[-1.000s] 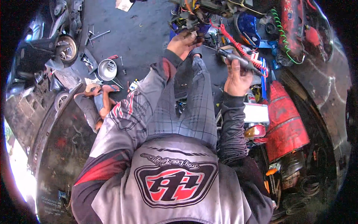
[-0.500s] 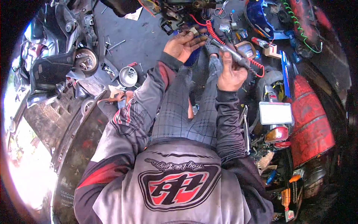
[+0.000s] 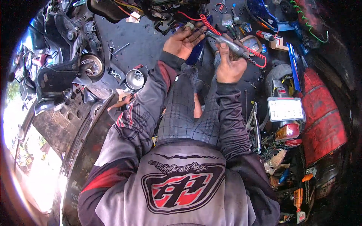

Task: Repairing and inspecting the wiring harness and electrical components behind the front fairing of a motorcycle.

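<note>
At the upper middle, my left hand [image 3: 178, 47], palm up, has its fingers curled about a small pale connector [image 3: 189, 25] beside dark wiring. My right hand [image 3: 230, 67] grips a silver test light [image 3: 230, 46], thumb along its body. The thin tip of the test light points left toward the connector; I cannot tell whether they touch. A red coiled cord [image 3: 211, 27] runs from behind the test light up to the dark vehicle parts [image 3: 166, 13] above my hands.
A metal bowl [image 3: 135, 79] and a T-handled wrench [image 3: 120, 49] lie to the left. Black body panels [image 3: 52, 71] stand beyond them. On the right are a spray can [image 3: 265, 35], a small cardboard box [image 3: 278, 43], a rear motorcycle section with a plate [image 3: 285, 109] and scissors [image 3: 220, 6].
The whole view has shifted slightly, showing more of the dark vehicle parts at the top. Both hands keep their holds, and the test light's tip stays close to the connector.
</note>
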